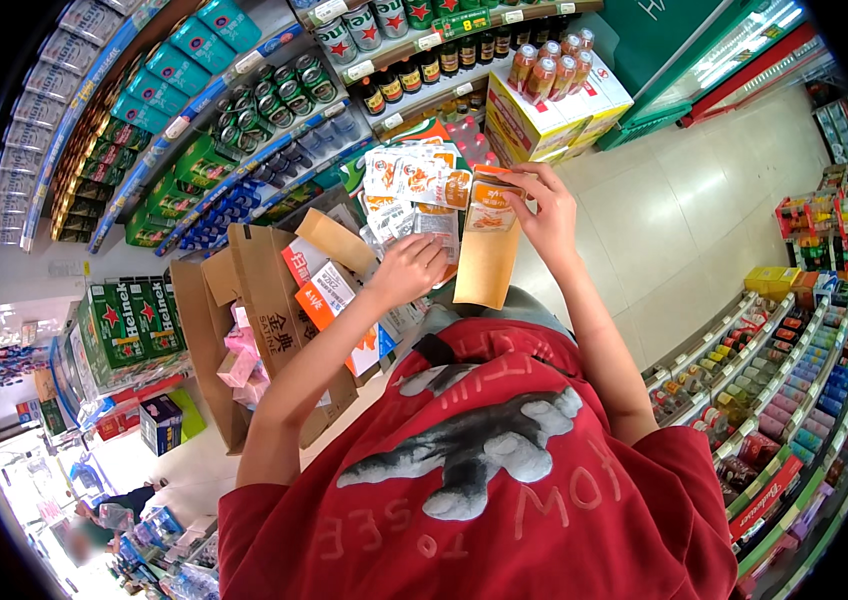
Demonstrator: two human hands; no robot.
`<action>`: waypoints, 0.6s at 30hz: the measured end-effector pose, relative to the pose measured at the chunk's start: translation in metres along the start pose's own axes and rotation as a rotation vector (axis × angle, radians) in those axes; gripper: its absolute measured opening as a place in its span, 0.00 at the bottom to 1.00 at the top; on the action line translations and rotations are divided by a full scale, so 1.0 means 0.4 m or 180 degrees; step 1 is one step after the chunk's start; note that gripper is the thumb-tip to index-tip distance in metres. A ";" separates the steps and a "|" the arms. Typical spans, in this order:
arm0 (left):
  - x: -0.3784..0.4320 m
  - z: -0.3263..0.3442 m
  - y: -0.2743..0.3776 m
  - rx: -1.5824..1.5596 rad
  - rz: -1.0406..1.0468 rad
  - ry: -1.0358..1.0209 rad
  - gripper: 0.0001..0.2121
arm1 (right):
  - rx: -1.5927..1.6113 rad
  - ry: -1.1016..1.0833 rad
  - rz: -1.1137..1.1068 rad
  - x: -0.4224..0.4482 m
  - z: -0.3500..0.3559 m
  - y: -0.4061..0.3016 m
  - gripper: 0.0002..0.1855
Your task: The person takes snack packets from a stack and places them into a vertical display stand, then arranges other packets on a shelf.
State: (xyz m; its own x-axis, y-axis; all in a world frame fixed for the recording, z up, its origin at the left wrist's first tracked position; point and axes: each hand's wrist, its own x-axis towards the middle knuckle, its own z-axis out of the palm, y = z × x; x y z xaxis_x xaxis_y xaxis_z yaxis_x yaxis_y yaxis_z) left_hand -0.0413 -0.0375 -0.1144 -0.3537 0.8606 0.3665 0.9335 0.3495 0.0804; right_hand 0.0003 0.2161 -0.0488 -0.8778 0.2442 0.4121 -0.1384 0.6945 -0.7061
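Flat printed snack packets [410,180] lie in a loose pile in front of me, beside some bottles with red caps. My left hand [410,268] rests with bent fingers on a grey-and-white packet [437,225] at the pile's near edge; whether it grips the packet is hidden. On the right, an open narrow cardboard box [485,274], brown inside, has orange-and-white packets [490,206] standing at its far end. The fingers and thumb of my right hand [540,206] pinch these packets at their right side.
A large open carton [266,300] stands left, with pink packs inside and flattened printed boxes [330,289] beside it. Shelves of cans [274,97] curve across the upper left. Bottles stand on a yellow-and-white case [544,124] ahead. Drinks shelves [776,375] line the right. A person [105,525] is far off lower left.
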 end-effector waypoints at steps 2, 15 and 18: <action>0.001 -0.012 -0.006 0.0193 0.0486 0.0225 0.08 | 0.0004 0.0166 -0.0230 0.001 0.003 0.007 0.17; -0.030 -0.081 0.026 -0.0680 -0.0186 0.0132 0.08 | -0.0006 0.0036 -0.0015 0.001 0.000 0.003 0.15; -0.016 -0.126 0.024 -0.0423 -0.0296 0.0727 0.10 | 0.0010 0.0152 -0.0250 0.003 0.008 0.014 0.16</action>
State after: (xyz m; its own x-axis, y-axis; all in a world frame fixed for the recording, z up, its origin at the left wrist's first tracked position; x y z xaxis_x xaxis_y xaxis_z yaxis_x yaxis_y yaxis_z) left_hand -0.0270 -0.0583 -0.0691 -0.4300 0.7159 0.5502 0.9025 0.3585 0.2388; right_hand -0.0029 0.2180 -0.0543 -0.8413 0.2212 0.4932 -0.2073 0.7107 -0.6723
